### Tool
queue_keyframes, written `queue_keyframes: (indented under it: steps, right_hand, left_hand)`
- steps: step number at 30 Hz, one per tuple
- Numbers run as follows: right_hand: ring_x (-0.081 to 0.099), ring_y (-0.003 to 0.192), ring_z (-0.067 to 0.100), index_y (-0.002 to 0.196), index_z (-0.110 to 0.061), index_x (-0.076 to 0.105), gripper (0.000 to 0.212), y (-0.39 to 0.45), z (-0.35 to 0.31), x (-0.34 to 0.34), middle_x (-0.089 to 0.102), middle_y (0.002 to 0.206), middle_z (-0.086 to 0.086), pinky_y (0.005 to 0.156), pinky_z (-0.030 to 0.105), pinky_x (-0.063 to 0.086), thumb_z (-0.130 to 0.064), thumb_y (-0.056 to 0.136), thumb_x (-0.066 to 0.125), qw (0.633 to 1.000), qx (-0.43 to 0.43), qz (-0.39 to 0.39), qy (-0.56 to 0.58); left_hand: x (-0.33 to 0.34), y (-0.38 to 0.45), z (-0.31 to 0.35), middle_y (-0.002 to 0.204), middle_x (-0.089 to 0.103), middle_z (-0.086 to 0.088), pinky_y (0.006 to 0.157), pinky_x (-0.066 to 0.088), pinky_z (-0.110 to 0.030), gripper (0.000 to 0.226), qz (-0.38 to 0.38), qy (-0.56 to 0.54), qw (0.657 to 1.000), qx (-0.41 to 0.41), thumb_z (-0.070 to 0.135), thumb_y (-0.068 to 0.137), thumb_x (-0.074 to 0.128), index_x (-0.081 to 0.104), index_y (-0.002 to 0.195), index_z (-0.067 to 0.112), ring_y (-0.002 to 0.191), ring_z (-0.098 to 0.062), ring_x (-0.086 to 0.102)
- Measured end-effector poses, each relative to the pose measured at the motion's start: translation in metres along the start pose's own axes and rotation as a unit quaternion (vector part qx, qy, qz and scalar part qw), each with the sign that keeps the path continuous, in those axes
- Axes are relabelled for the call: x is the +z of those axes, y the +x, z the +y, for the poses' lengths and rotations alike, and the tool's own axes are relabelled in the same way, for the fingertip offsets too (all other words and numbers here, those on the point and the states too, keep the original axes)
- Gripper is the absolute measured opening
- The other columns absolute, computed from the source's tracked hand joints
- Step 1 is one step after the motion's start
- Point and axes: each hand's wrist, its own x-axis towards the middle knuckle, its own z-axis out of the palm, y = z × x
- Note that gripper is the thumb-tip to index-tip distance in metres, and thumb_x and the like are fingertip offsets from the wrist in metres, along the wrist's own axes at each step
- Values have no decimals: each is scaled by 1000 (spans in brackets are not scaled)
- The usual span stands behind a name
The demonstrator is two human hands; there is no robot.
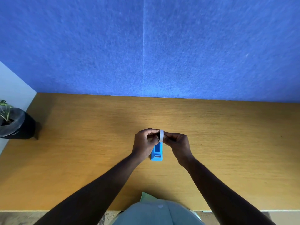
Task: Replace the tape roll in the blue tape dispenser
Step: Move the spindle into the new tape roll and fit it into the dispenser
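The blue tape dispenser [156,152] lies on the wooden table [81,151], its cutter end toward me and its roll bay showing as an open slot. Just above its far end I hold a pale tape roll [161,135] on edge between both hands. My left hand [145,142] pinches the roll from the left, with fingertips at its hub. My right hand [178,146] grips it from the right. Whether a core piece sits inside the roll is hidden by my fingers.
A dark pot with a green plant [15,123] stands at the table's left edge. A blue felt wall panel [146,46] rises behind the table. A green sheet [147,198] lies at the near edge by my body.
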Motion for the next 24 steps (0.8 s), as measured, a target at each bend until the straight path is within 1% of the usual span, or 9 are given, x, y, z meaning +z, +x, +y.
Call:
queue_keyframes:
  steps: [2, 6, 8, 10, 12, 14, 18, 22, 24]
  right_hand:
    - [77, 110, 29, 118, 1, 77, 25, 0, 1, -2, 81, 114, 13, 102, 50, 60, -1, 95, 71, 1000, -4, -6, 14]
    - [77, 110, 32, 118, 3, 77, 24, -1, 4, -7, 81, 112, 16, 100, 46, 60, -2, 95, 72, 999, -1, -12, 38]
    - [78, 105, 27, 115, -1, 78, 21, 0, 4, -8, 83, 108, 13, 95, 42, 61, -3, 95, 73, 999, 3, -7, 35]
    - [78, 98, 19, 111, -8, 79, 17, 0, 4, -7, 84, 103, 8, 89, 35, 61, -3, 95, 72, 1000, 2, -3, 25]
    - [79, 97, 17, 110, -14, 79, 18, -1, 4, -6, 84, 102, 5, 86, 31, 61, -4, 97, 70, 1000, -2, -3, 9]
    - [79, 99, 17, 112, -14, 77, 18, -1, 5, -5, 83, 103, 4, 87, 31, 62, -5, 99, 69, 1000, -3, -4, -6]
    - [78, 101, 15, 116, -12, 75, 19, -1, 4, -3, 82, 105, 2, 92, 36, 63, -7, 99, 69, 999, -7, 2, -54]
    - [76, 98, 11, 115, -18, 74, 21, -1, 2, 0, 80, 105, -3, 90, 36, 64, -6, 98, 69, 995, -18, 3, -102]
    - [76, 98, 11, 116, -17, 73, 21, -1, 2, 1, 80, 105, -3, 89, 36, 65, -7, 97, 70, 993, -18, 2, -114]
  left_hand:
    - [1, 1, 0, 112, 76, 1, 96, 59, -35, 34, 4, -11, 1000, -3, 1, 84, 78, 75, 116, 10, 105, -9, 69]
    - [3, 2, -4, 111, 76, -4, 93, 61, -44, 35, 4, -56, 998, -25, -1, 83, 79, 74, 117, 6, 106, -15, 72]
    - [4, 3, -6, 109, 77, -3, 91, 62, -43, 34, 3, -59, 998, -23, -1, 83, 80, 75, 116, 6, 103, -13, 73]
    - [5, 4, -7, 107, 78, -1, 91, 63, -44, 34, 0, -64, 998, -22, 0, 83, 80, 76, 115, 7, 102, -12, 73]
    - [5, 5, -8, 106, 78, 0, 91, 62, -45, 34, 0, -67, 997, -24, 1, 82, 81, 76, 115, 8, 103, -12, 74]
    - [5, 6, -9, 106, 78, 2, 91, 62, -45, 33, -1, -64, 998, -23, 1, 82, 81, 76, 114, 10, 102, -11, 74]
    - [5, 5, -11, 105, 77, 0, 88, 63, -46, 31, 4, -56, 998, -18, 1, 82, 80, 77, 112, 9, 103, -15, 73]
    - [6, 3, -11, 109, 75, -1, 86, 64, -41, 33, 13, -53, 998, -21, -1, 83, 79, 76, 114, 9, 105, -16, 72]
    - [5, 2, -10, 110, 75, -2, 86, 64, -41, 33, 12, -58, 998, -26, -2, 84, 78, 75, 115, 8, 105, -17, 72]
